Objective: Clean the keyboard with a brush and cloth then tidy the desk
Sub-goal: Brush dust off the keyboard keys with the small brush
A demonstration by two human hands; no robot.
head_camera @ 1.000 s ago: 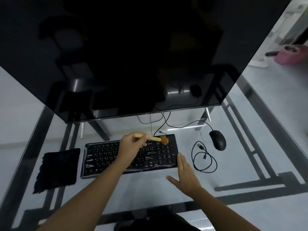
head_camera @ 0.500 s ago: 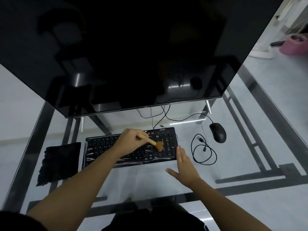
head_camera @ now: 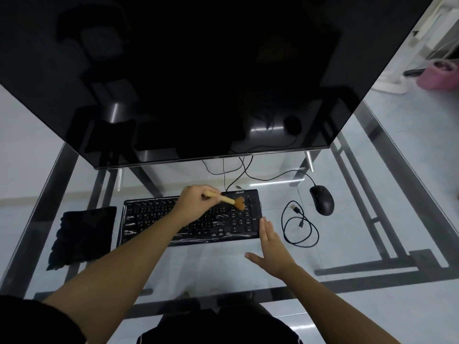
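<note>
Far left on the glass desk (head_camera: 213, 266), the black cloth (head_camera: 82, 238) lies flat, just beside the keyboard's left end, with no hand on it. Next along, the black keyboard (head_camera: 146, 217) sits square to the desk edge under the big dark monitor (head_camera: 198, 70), its cable running back from the far edge. Over the middle of the keys comes the left hand (head_camera: 196, 204), fingers curled tight round the pale wooden handle of the brush (head_camera: 227, 199). The handle points right, and the tan bristles are down on the keys at the far right of the board, near the number pad. Moving right, the right hand (head_camera: 273, 247) is laid flat on the glass, fingers straight and pressed together, thumb stuck out to the left; the fingertips meet the keyboard's near right corner. It holds nothing. Just beyond it, a black cable (head_camera: 300, 227) lies in a loose coil with both plugs showing, apart from the keyboard. Further right and a touch further back sits the black mouse (head_camera: 322, 203), its cord trailing off toward the monitor. Way out at the right edge, on the floor, there is a pink object (head_camera: 438, 75), too blurred to identify.
</note>
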